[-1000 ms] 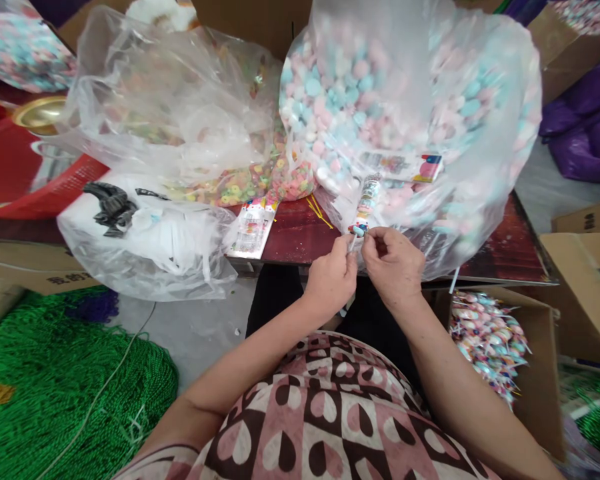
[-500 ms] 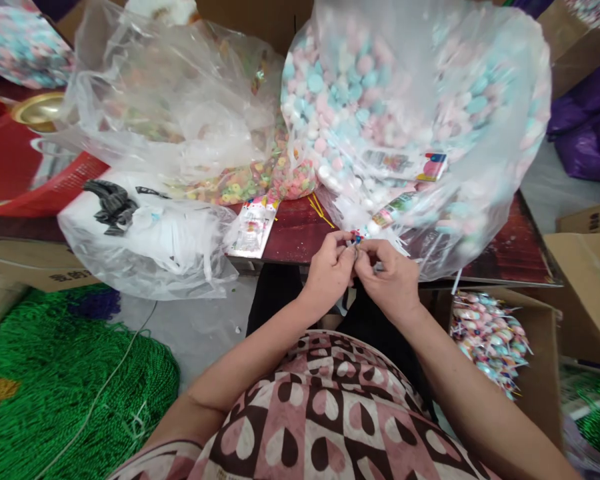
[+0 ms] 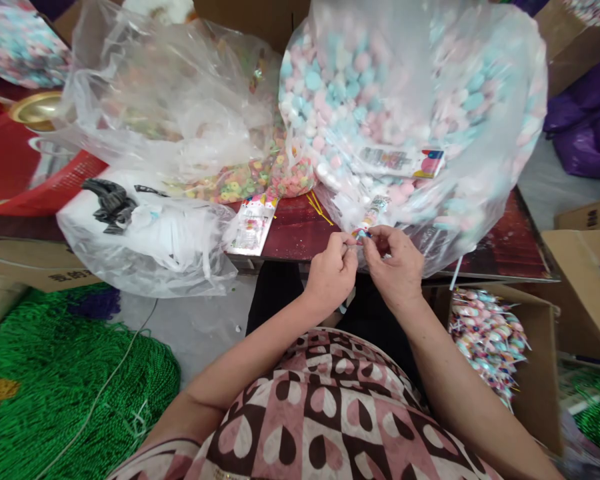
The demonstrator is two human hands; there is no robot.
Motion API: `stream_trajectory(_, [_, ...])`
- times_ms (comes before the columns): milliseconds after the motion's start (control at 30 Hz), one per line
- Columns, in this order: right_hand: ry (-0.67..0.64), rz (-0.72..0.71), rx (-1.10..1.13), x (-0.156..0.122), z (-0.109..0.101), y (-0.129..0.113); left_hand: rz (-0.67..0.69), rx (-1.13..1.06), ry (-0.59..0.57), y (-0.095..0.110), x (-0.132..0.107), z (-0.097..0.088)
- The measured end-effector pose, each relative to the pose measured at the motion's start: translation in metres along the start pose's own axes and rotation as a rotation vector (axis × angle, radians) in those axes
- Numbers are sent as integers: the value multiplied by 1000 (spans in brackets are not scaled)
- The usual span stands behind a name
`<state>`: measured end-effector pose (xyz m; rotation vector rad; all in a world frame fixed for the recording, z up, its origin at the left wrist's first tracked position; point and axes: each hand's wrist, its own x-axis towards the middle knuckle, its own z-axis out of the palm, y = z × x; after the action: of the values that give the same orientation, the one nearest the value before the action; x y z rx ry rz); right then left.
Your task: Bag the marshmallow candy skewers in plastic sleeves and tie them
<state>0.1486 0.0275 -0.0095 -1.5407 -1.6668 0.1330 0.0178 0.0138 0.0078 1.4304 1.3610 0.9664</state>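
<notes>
My left hand [image 3: 333, 272] and my right hand [image 3: 395, 263] meet at the front edge of a dark red table [image 3: 295, 233]. Both pinch the lower end of a small wrapped candy stick [image 3: 373, 215], which points up and to the right. Right behind it bulges a big clear bag of pink, blue and white candies [image 3: 405, 100]. A printed wrapper strip [image 3: 400, 160] lies against that bag.
A second clear bag with colourful ring candies [image 3: 180, 127] sits at the left. A flat wrapper packet [image 3: 250, 227] and yellow twist ties [image 3: 317, 207] lie on the table. A cardboard box of finished candy sticks [image 3: 485, 340] stands at the lower right. Green cord [image 3: 65, 373] covers the floor left.
The candy stick swung from upright down toward the right, then partly back up. Both hands stayed pinched together at the table edge, shifting only slightly.
</notes>
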Motion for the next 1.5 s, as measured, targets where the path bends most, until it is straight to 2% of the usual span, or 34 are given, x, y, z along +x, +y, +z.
stream_trajectory(133, [14, -11, 11, 0, 2, 5, -54, -65, -29, 1, 0, 1])
stream_trajectory(300, [58, -119, -73, -2, 2, 1, -80, -58, -49, 2, 2, 0])
stream_trajectory(433, [-35, -255, -82, -5, -1, -6, -58, -51, 9, 0, 2, -3])
stream_trajectory(567, [35, -154, 22, -5, -7, -5, -66, -72, 2, -2, 3, -4])
stream_trajectory(667, [-19, -147, 26, -8, -9, -5, -74, -87, -1, -1, 3, -2])
stream_trajectory(767, [-42, -153, 25, -11, -7, -5, -59, -91, 5, 0, 2, -1])
stream_trajectory(967, [18, -8, 14, -3, 0, 0, -60, -47, -4, 4, 0, 1])
stream_trajectory(1033, [39, -24, 2, -2, 1, -3, -60, -51, -9, 1, 0, 2])
stream_trajectory(1100, [41, -98, -3, -5, 0, -10, -48, -78, 10, -3, 1, 3])
stream_trajectory(1200, [-18, -183, 85, -16, -4, -24, -63, -221, 75, -9, 6, -1])
stream_trajectory(1267, [-97, -110, 224, -22, -8, -30, -86, -372, 101, -9, 10, -7])
stream_trajectory(1333, [-167, 104, 394, -23, -12, -33, -63, -500, 94, -6, 12, -11])
stream_trajectory(1400, [-208, 326, 542, -19, -15, -35, -10, -580, 45, -2, 12, -13])
stream_trajectory(1500, [-271, 454, 712, -9, -13, -36, 14, -627, -50, -1, 8, -6])
